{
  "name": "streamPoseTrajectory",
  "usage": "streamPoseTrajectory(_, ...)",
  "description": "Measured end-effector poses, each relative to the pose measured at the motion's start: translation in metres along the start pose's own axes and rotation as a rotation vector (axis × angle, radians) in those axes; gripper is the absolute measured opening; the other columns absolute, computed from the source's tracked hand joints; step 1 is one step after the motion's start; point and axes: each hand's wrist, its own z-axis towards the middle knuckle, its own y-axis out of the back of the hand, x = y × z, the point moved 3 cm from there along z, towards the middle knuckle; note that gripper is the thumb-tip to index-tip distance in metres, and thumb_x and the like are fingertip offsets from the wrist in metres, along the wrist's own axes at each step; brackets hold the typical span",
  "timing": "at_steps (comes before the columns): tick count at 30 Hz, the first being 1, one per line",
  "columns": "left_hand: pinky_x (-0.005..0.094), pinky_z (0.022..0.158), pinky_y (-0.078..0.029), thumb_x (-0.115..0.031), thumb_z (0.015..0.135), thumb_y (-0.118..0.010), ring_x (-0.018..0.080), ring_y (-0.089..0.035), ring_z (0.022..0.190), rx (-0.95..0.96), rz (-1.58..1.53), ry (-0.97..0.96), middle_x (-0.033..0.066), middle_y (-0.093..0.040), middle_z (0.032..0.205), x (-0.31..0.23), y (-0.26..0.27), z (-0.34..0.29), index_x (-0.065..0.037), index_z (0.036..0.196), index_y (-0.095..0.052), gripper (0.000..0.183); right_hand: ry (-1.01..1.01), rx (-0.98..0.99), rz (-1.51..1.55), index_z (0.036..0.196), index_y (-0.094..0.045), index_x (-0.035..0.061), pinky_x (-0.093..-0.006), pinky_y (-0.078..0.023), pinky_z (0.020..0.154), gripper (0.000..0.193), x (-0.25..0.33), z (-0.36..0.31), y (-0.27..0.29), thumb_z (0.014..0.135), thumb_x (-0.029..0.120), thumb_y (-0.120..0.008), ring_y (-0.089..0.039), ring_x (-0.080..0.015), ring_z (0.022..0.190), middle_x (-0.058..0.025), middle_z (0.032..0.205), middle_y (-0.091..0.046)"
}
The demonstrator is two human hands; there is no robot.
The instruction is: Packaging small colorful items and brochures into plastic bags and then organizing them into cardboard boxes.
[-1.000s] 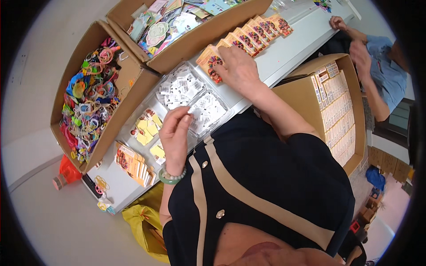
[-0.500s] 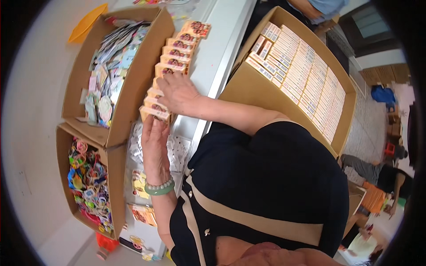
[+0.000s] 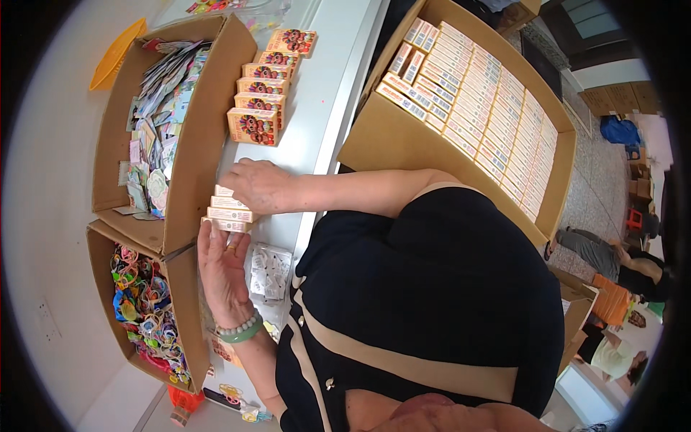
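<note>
A short row of small cardboard boxes (image 3: 229, 214) is pressed between my two hands on the white table. My left hand (image 3: 224, 270), with a bead bracelet and a green bangle at its wrist, holds the near end with its fingertips. My right hand (image 3: 259, 186) is curled over the far end, covering part of the row. Beyond it, apart from my hands, stands another row of orange boxes (image 3: 253, 128) with a colourful printed cartoon figure, leaning one behind the other.
Left are open cartons, one holding flat printed pieces (image 3: 160, 122), one colourful bands and trinkets (image 3: 144, 317). A bag of white packets (image 3: 270, 272) lies near my left wrist. A large carton (image 3: 374, 137) of packed small boxes stands right. People are in the background.
The boxes between my hands have been parted from the longer row and shifted toward me, leaving a gap. My right hand moved nearer with them, and my left hand moved slightly left.
</note>
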Motion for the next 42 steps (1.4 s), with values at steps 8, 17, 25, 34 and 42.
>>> streamPoseTrajectory(8,0.0408,0.088,-0.051,-0.02,0.094,-0.057,0.0267,-0.054,0.11,0.074,-0.012,-0.018,0.0119,-0.048,0.129,0.015,-0.028,0.022,-0.007,0.136,-0.03,0.052,-0.014,0.046,-0.203,0.113,-0.058,0.005,-0.0434,-0.046,0.084,0.034,-0.013,0.013,0.023,0.081,0.018,-0.058,-0.055,-0.0327,0.102,-0.0151,0.102,-0.059)
streamPoseTrajectory(17,0.0444,0.084,-0.051,-0.031,0.093,-0.058,0.029,-0.054,0.107,0.031,-0.103,0.034,0.0109,-0.049,0.125,0.022,-0.012,0.029,-0.01,0.128,-0.036,0.045,-0.004,0.305,-0.257,0.129,-0.037,-0.005,-0.0532,-0.031,0.1,0.1,0.02,-0.013,0.029,0.06,0.054,-0.077,-0.047,-0.0344,0.116,-0.0171,0.121,-0.049)
streamPoseTrajectory(25,0.0415,0.086,-0.049,-0.027,0.093,-0.059,0.0253,-0.055,0.096,0.061,-0.043,0.03,0.0073,-0.055,0.112,0.026,-0.004,0.035,-0.006,0.114,-0.049,0.032,0.057,-0.029,-0.759,0.13,-0.039,-0.006,-0.0522,-0.032,0.1,0.091,0.024,-0.004,-0.002,0.06,0.033,-0.08,-0.05,-0.0324,0.111,-0.0177,0.114,-0.052)
streamPoseTrajectory(34,0.0434,0.082,-0.051,-0.029,0.097,-0.051,0.0262,-0.061,0.093,-0.004,-0.281,0.116,0.0081,-0.058,0.099,0.032,-0.003,0.043,-0.004,0.105,-0.055,0.026,-0.015,0.175,-0.301,0.118,-0.046,0.0036,-0.0451,-0.043,0.09,0.068,0.013,0.008,0.02,0.068,0.04,-0.076,-0.053,-0.0381,0.106,-0.0205,0.11,-0.056)
streamPoseTrajectory(42,0.0397,0.079,-0.048,-0.035,0.098,-0.048,0.0252,-0.057,0.085,-0.018,-0.208,0.149,0.0082,-0.057,0.098,0.043,0.002,0.043,-0.007,0.089,-0.051,0.029,-0.029,0.261,-0.056,0.135,-0.039,0.0045,-0.04,-0.041,0.096,0.076,-0.006,0.019,0.031,0.068,0.024,-0.072,-0.05,-0.0366,0.115,-0.0217,0.121,-0.052)
